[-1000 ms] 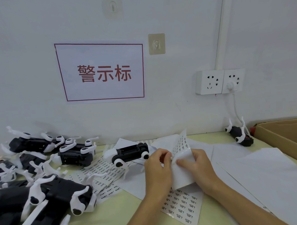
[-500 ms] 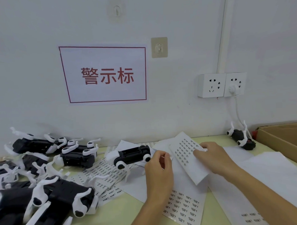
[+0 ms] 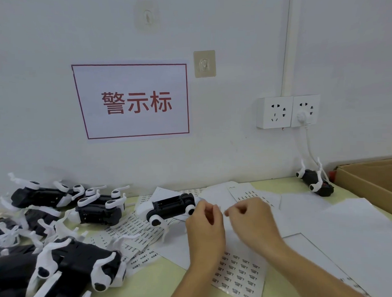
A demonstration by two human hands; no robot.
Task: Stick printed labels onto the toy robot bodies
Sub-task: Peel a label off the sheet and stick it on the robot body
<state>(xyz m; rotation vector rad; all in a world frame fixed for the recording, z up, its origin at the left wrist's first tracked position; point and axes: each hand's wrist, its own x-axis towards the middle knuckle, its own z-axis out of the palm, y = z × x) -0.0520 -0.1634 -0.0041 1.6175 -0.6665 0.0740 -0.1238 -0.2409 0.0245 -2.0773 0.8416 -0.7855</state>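
Both hands sat over the label sheets in front of the nearest toy robot body (image 3: 170,208). Left hand (image 3: 204,223): fingers curled, thumb and forefinger pinched together near the robot's rear white wheel; couldn't tell if a label was between them, too small and blurred. Right hand (image 3: 248,217): fingers likewise curled in towards the thumb, tips just apart from the left hand's; what it held, if anything, couldn't tell either.

The target robot body lay on its side on the papers, black chassis with the open compartment facing the camera, white legs splayed. More bodies were piled at left (image 3: 68,268), one further off by the cardboard box (image 3: 316,184).

A printed label sheet (image 3: 239,273) lay flat on the surface (image 3: 151,287) under the wrists, another (image 3: 250,194) behind the right hand.

Handling judgement: labels likely tiny, thin, floppy, tacky on one side, so they would curl and stick to skin. Best held by one edge or corner only, adhesive kept off the fingertips. Robot body looked light, rigid plastic; the thin white legs seemed the fragile bit. Steady it by the black chassis, not the legs, and press the label onto a flat face.
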